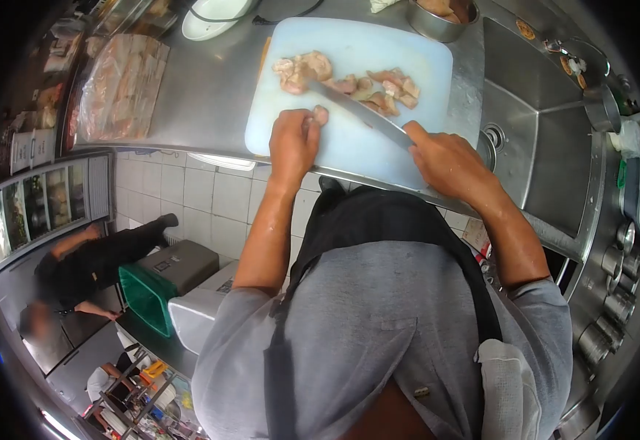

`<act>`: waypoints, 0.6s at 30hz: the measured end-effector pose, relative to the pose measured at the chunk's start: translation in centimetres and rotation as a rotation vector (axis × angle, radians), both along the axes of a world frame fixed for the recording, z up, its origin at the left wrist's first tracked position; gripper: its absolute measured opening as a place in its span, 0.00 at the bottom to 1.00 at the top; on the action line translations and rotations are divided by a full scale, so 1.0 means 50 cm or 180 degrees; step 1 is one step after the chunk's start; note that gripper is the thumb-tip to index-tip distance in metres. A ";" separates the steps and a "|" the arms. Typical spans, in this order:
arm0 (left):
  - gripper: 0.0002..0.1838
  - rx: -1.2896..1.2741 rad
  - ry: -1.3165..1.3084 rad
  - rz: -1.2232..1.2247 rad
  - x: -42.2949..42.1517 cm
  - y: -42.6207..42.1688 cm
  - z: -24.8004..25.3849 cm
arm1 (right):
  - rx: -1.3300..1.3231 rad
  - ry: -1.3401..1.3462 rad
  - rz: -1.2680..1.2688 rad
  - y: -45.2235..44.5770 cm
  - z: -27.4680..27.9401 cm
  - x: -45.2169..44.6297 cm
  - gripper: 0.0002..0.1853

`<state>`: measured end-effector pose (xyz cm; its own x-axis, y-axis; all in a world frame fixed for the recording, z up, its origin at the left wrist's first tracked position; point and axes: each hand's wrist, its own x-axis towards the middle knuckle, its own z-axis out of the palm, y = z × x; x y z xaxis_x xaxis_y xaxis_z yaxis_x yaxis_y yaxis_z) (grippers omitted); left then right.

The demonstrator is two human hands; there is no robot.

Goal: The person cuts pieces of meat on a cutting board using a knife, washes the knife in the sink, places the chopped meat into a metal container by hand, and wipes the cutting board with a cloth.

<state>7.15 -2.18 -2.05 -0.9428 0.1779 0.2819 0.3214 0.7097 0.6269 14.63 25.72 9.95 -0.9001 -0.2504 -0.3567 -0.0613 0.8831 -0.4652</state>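
Observation:
A white cutting board (349,44) lies on the steel counter in front of me, with raw chicken pieces (305,67) gathered across its middle and toward its right side. My right hand (446,160) is closed around the handle of a large kitchen knife (364,115). The blade points to the upper left, its tip by the left heap of meat. Near the board's front left edge, my left hand (293,147) has its fingers curled, with a small piece of chicken (321,115) pinched at the fingertips. Its fingertips are partly hidden.
To the right is a steel sink (518,139). A metal pot (441,22) and a white dish (214,20) stand behind the board. Plastic-wrapped packages (122,84) sit on the counter's left. A person in dark clothes (78,268) stands at the lower left, near a green bin (146,304).

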 end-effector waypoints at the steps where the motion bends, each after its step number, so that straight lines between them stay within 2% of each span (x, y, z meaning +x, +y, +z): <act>1: 0.10 -0.0003 0.0033 -0.0079 -0.004 -0.003 -0.001 | 0.0020 0.0021 0.0122 -0.005 0.014 0.003 0.13; 3: 0.09 0.0064 0.0065 -0.0178 -0.012 -0.006 -0.007 | 0.0050 0.0067 0.0341 -0.015 0.032 0.008 0.12; 6: 0.08 0.0070 0.0022 -0.0257 -0.011 -0.012 -0.013 | -0.0027 0.0137 0.0556 -0.058 -0.035 -0.018 0.09; 10: 0.10 -0.0087 -0.0065 -0.0320 -0.013 -0.020 -0.001 | 0.0019 0.0242 0.0588 -0.107 -0.075 -0.073 0.12; 13: 0.10 0.0105 0.0037 -0.0263 -0.006 -0.023 0.016 | 0.0015 0.0339 0.0543 -0.090 -0.040 -0.072 0.14; 16: 0.09 0.0205 0.0130 -0.0196 0.007 -0.035 0.013 | 0.0088 -0.0152 0.0431 -0.071 0.039 -0.047 0.19; 18: 0.09 0.0212 0.0149 -0.0178 0.007 -0.043 0.000 | 0.0102 -0.0187 0.0640 -0.072 0.008 -0.036 0.19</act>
